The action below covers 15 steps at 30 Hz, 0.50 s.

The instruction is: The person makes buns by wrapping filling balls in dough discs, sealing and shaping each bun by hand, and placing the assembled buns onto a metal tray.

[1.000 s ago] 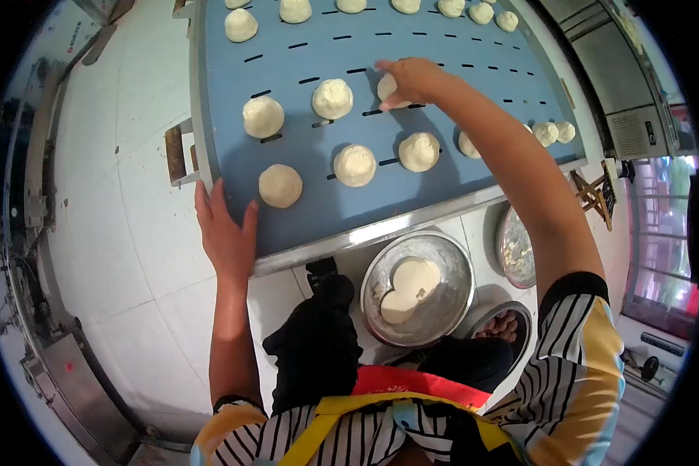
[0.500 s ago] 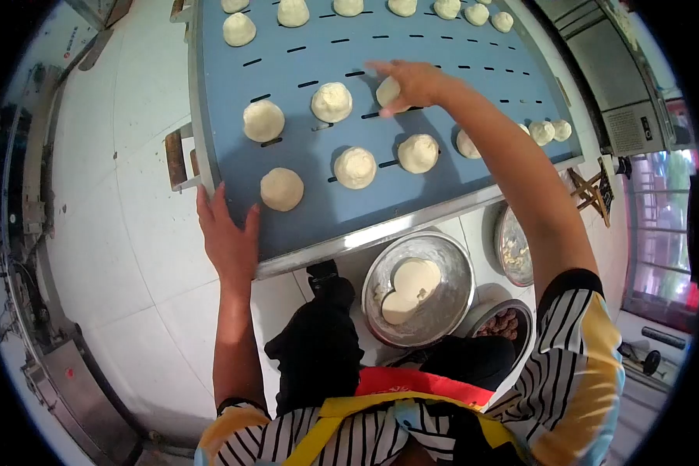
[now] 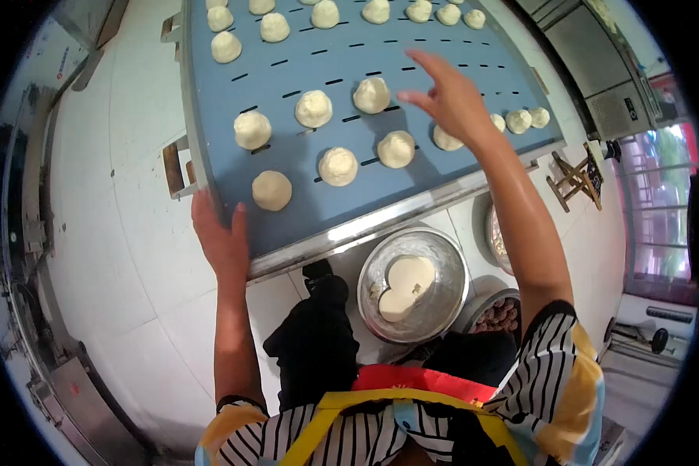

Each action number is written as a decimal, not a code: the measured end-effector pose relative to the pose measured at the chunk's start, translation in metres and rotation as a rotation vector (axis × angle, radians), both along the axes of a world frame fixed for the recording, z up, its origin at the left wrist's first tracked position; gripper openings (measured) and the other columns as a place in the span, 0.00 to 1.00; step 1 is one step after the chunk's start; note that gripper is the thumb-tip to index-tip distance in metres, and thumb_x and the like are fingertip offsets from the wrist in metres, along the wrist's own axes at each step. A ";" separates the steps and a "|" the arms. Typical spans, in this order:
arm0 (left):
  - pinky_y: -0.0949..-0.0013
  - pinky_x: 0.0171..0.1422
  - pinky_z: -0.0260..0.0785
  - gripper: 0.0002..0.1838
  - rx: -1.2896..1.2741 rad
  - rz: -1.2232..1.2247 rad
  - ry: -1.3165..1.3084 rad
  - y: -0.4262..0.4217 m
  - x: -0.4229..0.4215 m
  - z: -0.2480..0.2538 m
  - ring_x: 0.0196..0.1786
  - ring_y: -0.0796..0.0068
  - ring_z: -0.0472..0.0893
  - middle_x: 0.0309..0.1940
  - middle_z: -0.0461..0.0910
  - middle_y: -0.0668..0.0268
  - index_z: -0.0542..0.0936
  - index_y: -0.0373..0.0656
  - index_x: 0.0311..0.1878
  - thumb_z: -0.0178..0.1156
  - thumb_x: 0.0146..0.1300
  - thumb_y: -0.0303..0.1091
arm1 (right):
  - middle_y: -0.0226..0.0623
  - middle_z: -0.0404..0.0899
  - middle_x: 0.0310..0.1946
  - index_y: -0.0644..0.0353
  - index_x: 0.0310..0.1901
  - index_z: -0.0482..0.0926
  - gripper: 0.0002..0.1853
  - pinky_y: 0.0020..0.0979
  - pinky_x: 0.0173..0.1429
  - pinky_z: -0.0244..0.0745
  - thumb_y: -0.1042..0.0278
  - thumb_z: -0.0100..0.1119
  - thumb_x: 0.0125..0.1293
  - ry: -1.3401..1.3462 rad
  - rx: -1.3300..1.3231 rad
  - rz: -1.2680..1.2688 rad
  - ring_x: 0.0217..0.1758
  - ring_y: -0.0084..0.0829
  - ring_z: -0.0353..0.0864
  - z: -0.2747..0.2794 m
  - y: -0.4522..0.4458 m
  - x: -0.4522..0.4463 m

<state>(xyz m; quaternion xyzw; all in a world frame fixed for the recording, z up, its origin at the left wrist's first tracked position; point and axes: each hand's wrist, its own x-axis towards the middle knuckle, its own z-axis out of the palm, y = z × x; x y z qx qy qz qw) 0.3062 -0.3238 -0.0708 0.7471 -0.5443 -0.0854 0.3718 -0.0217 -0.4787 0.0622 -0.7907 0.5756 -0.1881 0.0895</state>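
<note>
Round white dough buns stand in rows on a blue slotted tray (image 3: 287,225) with a metal rim. My right hand (image 3: 452,97) hovers over the tray with thumb and fingers spread, holding nothing. Just left of it sits one dough bun (image 3: 371,95), apart from my fingers. My left hand (image 3: 220,237) rests at the tray's near left corner, its thumb and fingers apart over the rim. The closest bun to it is a smooth dough ball (image 3: 272,190). Another bun (image 3: 446,138) is partly hidden behind my right wrist.
Below the tray's near edge a metal bowl (image 3: 450,303) holds a pale dough piece (image 3: 405,287). Beside it a container of dark reddish-brown lumps (image 3: 499,317) stands partly behind my right arm. A wooden folding stool (image 3: 579,180) is at right, a wooden handle (image 3: 175,167) at the tray's left.
My right hand has come off the bun in the middle row and moved right, fingers spread. My left hand stays at the corner. The whole view has shifted slightly.
</note>
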 end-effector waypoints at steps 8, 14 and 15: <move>0.54 0.62 0.66 0.22 -0.052 -1.050 -0.058 0.039 -0.099 0.215 0.55 0.58 0.76 0.47 0.79 0.61 0.74 0.43 0.56 0.60 0.57 0.33 | 0.41 0.76 0.56 0.56 0.59 0.73 0.29 0.35 0.45 0.77 0.62 0.69 0.55 -0.144 0.262 -0.064 0.43 0.36 0.80 -0.006 0.161 -0.081; 0.55 0.60 0.67 0.22 -0.048 -1.924 -0.562 0.128 -0.177 0.263 0.55 0.58 0.76 0.48 0.78 0.59 0.74 0.41 0.55 0.59 0.57 0.32 | 0.43 0.73 0.59 0.60 0.56 0.75 0.25 0.40 0.56 0.74 0.63 0.67 0.56 -0.063 0.123 -0.044 0.56 0.47 0.76 -0.020 0.259 -0.098; 0.56 0.60 0.68 0.22 -0.031 -2.004 -0.602 0.143 -0.180 0.261 0.55 0.58 0.76 0.48 0.78 0.58 0.74 0.40 0.55 0.59 0.57 0.32 | 0.42 0.73 0.60 0.59 0.56 0.75 0.25 0.40 0.58 0.73 0.62 0.67 0.57 -0.061 0.138 -0.063 0.58 0.47 0.75 -0.019 0.277 -0.101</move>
